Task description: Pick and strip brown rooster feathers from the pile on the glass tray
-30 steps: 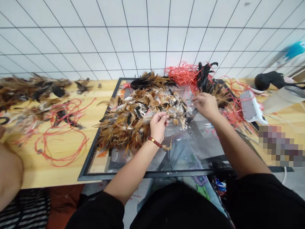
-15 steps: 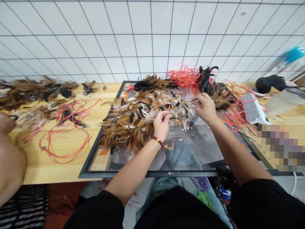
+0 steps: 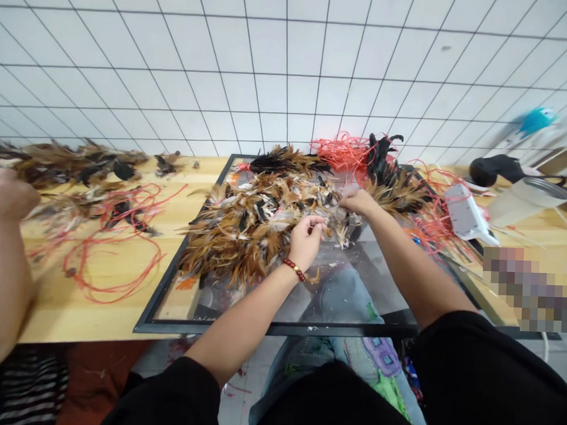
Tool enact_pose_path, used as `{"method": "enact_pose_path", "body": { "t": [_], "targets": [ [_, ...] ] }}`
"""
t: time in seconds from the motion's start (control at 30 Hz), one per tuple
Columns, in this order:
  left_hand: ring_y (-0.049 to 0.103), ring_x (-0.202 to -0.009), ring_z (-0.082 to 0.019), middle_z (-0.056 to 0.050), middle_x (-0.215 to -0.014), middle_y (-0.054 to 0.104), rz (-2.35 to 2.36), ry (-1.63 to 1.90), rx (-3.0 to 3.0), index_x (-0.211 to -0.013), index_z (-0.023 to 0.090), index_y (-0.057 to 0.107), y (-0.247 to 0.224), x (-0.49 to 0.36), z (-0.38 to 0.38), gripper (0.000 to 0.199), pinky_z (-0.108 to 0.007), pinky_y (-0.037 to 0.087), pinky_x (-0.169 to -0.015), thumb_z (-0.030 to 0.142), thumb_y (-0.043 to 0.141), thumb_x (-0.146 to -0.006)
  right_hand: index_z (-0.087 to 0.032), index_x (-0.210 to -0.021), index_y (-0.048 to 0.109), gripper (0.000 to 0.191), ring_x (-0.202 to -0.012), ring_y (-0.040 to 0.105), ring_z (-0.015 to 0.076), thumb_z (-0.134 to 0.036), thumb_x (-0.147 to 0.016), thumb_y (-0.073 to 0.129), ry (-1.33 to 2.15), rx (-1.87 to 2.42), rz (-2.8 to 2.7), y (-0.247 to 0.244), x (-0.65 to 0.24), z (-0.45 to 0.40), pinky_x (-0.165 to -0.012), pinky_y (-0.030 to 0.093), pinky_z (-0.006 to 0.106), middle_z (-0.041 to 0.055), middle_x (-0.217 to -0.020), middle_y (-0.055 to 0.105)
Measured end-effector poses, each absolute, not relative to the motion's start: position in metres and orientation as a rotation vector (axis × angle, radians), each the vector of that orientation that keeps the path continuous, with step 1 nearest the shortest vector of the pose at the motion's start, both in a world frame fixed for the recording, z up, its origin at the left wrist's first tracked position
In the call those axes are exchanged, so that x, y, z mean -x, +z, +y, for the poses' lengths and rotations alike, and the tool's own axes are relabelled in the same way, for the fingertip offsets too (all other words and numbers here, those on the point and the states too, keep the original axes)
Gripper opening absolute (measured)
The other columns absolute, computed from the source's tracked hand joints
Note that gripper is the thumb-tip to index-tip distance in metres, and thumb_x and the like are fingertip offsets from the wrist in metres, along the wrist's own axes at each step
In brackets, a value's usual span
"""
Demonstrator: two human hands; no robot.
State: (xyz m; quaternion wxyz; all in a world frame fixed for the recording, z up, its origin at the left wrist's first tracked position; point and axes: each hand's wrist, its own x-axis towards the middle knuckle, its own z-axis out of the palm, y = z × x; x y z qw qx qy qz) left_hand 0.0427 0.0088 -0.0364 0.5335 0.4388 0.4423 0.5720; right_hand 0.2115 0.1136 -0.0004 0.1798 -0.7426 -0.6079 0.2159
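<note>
A big heap of brown, white and black feathers [image 3: 245, 236] covers the left half of a glass panel with a black frame [image 3: 270, 329]. At the heap's right edge is my left hand [image 3: 306, 241], a red bead bracelet [image 3: 294, 269] on its wrist. Its fingers are curled into a pinch, and what they hold, if anything, is too small to make out. My right hand [image 3: 359, 203] reaches down into the pale feathers at the far right of the heap. Its fingers are drawn together, their tips partly hidden among the feathers.
Red string [image 3: 344, 154] lies tangled behind the heap, beside black feathers [image 3: 381, 154]. To the right stand a white power strip [image 3: 467, 209] and a translucent cup [image 3: 526, 199]. On the left, another person's hand [image 3: 9, 193] is near more feathers [image 3: 76, 155] and loose red string [image 3: 118, 287].
My right hand has moved left and down into the feathers. My left hand stays pinched near the heap's right edge. The other person's hand has moved farther back. The view has shifted slightly.
</note>
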Motion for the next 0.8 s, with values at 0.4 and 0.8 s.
{"method": "enact_pose_path", "body": {
  "t": [0.4, 0.8],
  "targets": [
    [0.060, -0.059, -0.008, -0.005, -0.097, 0.068, 1.136, 1.279, -1.059, -0.102, 0.015, 0.065, -0.040, -0.046, 0.006, 0.024, -0.021, 0.049, -0.055, 0.017, 0.069, -0.078, -0.020, -0.066, 0.053, 0.040, -0.042, 0.034, 0.0050, -0.045, -0.058, 0.083, 1.326, 1.093, -1.273, -0.023, -0.193, 0.037, -0.044, 0.023, 0.021, -0.0088, -0.047, 0.045],
    [0.043, -0.042, -0.004, 0.005, -0.053, 0.053, 1.110, 1.256, -1.076, -0.073, 0.014, 0.064, -0.042, -0.036, 0.012, 0.021, -0.018, 0.032, -0.045, 0.031, 0.076, -0.069, -0.019, -0.068, 0.053, 0.038, -0.048, 0.040, 0.0073, -0.048, -0.065, 0.078, 1.337, 1.093, -1.339, -0.039, -0.193, 0.033, -0.047, 0.028, 0.022, -0.0062, -0.053, 0.049]
  ]
}}
